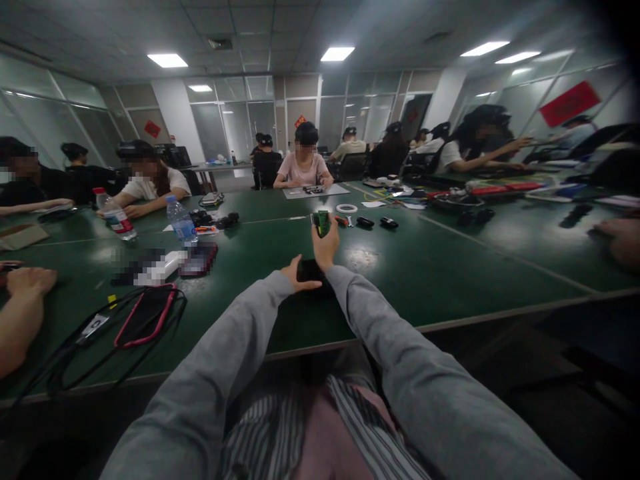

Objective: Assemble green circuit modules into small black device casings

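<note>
My right hand is closed around a small green object, held up over the table; its exact kind is too small to tell. Nearer to me, my left hand curls round the side of a dark, box-like object on the green tabletop. Its thumb and fingers lie against that dark object, whose right side is hidden by my right wrist. Just beyond the right hand lie an orange-handled tool, a white ring like a tape roll and two small black items, one of them a black oblong piece.
Two bottles stand to the left, a red-capped bottle and a blue-capped bottle. A pink-edged phone-like case lies among black cables. Another person's hand rests at left. A person sits opposite.
</note>
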`<state>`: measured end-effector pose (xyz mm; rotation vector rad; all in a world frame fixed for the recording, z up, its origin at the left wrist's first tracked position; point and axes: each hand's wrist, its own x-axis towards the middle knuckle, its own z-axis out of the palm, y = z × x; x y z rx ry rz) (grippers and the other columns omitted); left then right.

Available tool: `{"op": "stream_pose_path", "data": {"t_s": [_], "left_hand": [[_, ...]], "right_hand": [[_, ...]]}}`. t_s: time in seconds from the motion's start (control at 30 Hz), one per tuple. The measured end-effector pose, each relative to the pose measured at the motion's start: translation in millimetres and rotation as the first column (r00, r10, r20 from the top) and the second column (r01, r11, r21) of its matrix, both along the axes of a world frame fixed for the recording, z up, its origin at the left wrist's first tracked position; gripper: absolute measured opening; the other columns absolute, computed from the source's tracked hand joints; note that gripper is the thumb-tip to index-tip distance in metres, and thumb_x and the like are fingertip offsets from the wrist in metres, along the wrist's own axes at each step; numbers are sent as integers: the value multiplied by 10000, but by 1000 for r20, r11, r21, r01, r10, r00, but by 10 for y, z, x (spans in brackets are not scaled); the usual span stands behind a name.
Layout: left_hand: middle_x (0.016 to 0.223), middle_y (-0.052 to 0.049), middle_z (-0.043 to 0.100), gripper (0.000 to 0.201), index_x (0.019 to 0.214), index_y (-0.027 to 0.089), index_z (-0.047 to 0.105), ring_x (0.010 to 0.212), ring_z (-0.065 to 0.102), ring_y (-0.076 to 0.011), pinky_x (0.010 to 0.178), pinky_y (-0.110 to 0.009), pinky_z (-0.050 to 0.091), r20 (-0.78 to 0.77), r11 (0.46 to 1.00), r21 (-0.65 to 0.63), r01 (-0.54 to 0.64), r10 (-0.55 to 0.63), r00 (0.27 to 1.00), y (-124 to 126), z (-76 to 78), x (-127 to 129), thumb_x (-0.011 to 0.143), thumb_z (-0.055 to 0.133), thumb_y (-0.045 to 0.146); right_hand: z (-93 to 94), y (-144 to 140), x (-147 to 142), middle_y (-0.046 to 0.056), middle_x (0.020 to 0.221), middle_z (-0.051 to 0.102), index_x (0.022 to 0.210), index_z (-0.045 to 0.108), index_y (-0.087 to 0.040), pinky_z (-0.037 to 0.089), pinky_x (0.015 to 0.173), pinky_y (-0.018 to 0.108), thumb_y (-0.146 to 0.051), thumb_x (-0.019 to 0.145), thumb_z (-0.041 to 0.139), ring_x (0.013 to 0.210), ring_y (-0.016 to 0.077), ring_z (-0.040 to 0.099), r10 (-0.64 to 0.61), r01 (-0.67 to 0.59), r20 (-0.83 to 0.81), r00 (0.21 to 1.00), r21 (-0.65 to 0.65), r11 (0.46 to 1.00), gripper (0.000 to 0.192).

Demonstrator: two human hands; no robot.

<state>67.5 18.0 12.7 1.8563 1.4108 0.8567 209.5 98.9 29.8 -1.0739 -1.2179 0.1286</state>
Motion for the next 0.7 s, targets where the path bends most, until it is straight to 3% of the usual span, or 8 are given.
{"op": "stream_pose_path", "data": {"t_s": [0.13, 0.23, 0.4, 0.53, 0.7], "left_hand": [[1384, -235, 427, 1368, 1494, 120, 111, 1313, 389, -326, 1085, -425, 298, 68, 975, 55, 214, -217, 974, -70, -27, 60, 399, 882, 391], [1373, -232, 432, 1368, 1499, 114, 46, 1310, 392, -326, 1097, -452, 280, 77, 970, 57, 235, -239, 968, -18, -12, 41, 433, 874, 335], [1203, -139, 586, 1145, 1493, 168, 142, 1116, 572, -296, 1004, -443, 396, 7, 983, 81, 167, -168, 986, 60, 39, -113, 531, 764, 127], [1221, -52, 597, 1011, 1418, 272, 342, 1140, 561, -252, 1014, -388, 395, 67, 962, 203, 181, -198, 978, 92, 75, -322, 499, 669, 6], [1133, -48, 639, 809, 1268, 240, 501, 1106, 572, -236, 1018, -388, 382, 101, 957, 265, 121, -153, 983, 106, 122, -500, 505, 649, 16]], "right_hand": [[6, 32, -10, 124, 1288, 504, 1316, 376, -202, 369, 1037, 436, -395, 832, 492, 1202, 228, 495, -90, 91, -38, 995, 10, 996, 534], [9, 39, -48, 128, 1309, 484, 1329, 347, -197, 356, 1045, 445, -406, 838, 479, 1214, 228, 485, -78, 77, -77, 994, -17, 997, 550], [30, 31, -59, 124, 1276, 507, 1330, 333, -195, 387, 1015, 447, -424, 828, 498, 1194, 229, 501, 9, -15, -131, 991, -39, 999, 575], [91, 16, 47, 111, 1234, 537, 1350, 319, -215, 465, 936, 403, -441, 836, 501, 1134, 228, 547, 160, -166, -140, 977, -33, 986, 590], [126, -36, 141, 104, 1187, 557, 1363, 320, -224, 507, 875, 366, -455, 835, 522, 1078, 221, 577, 261, -270, -165, 951, -39, 962, 611]]}}
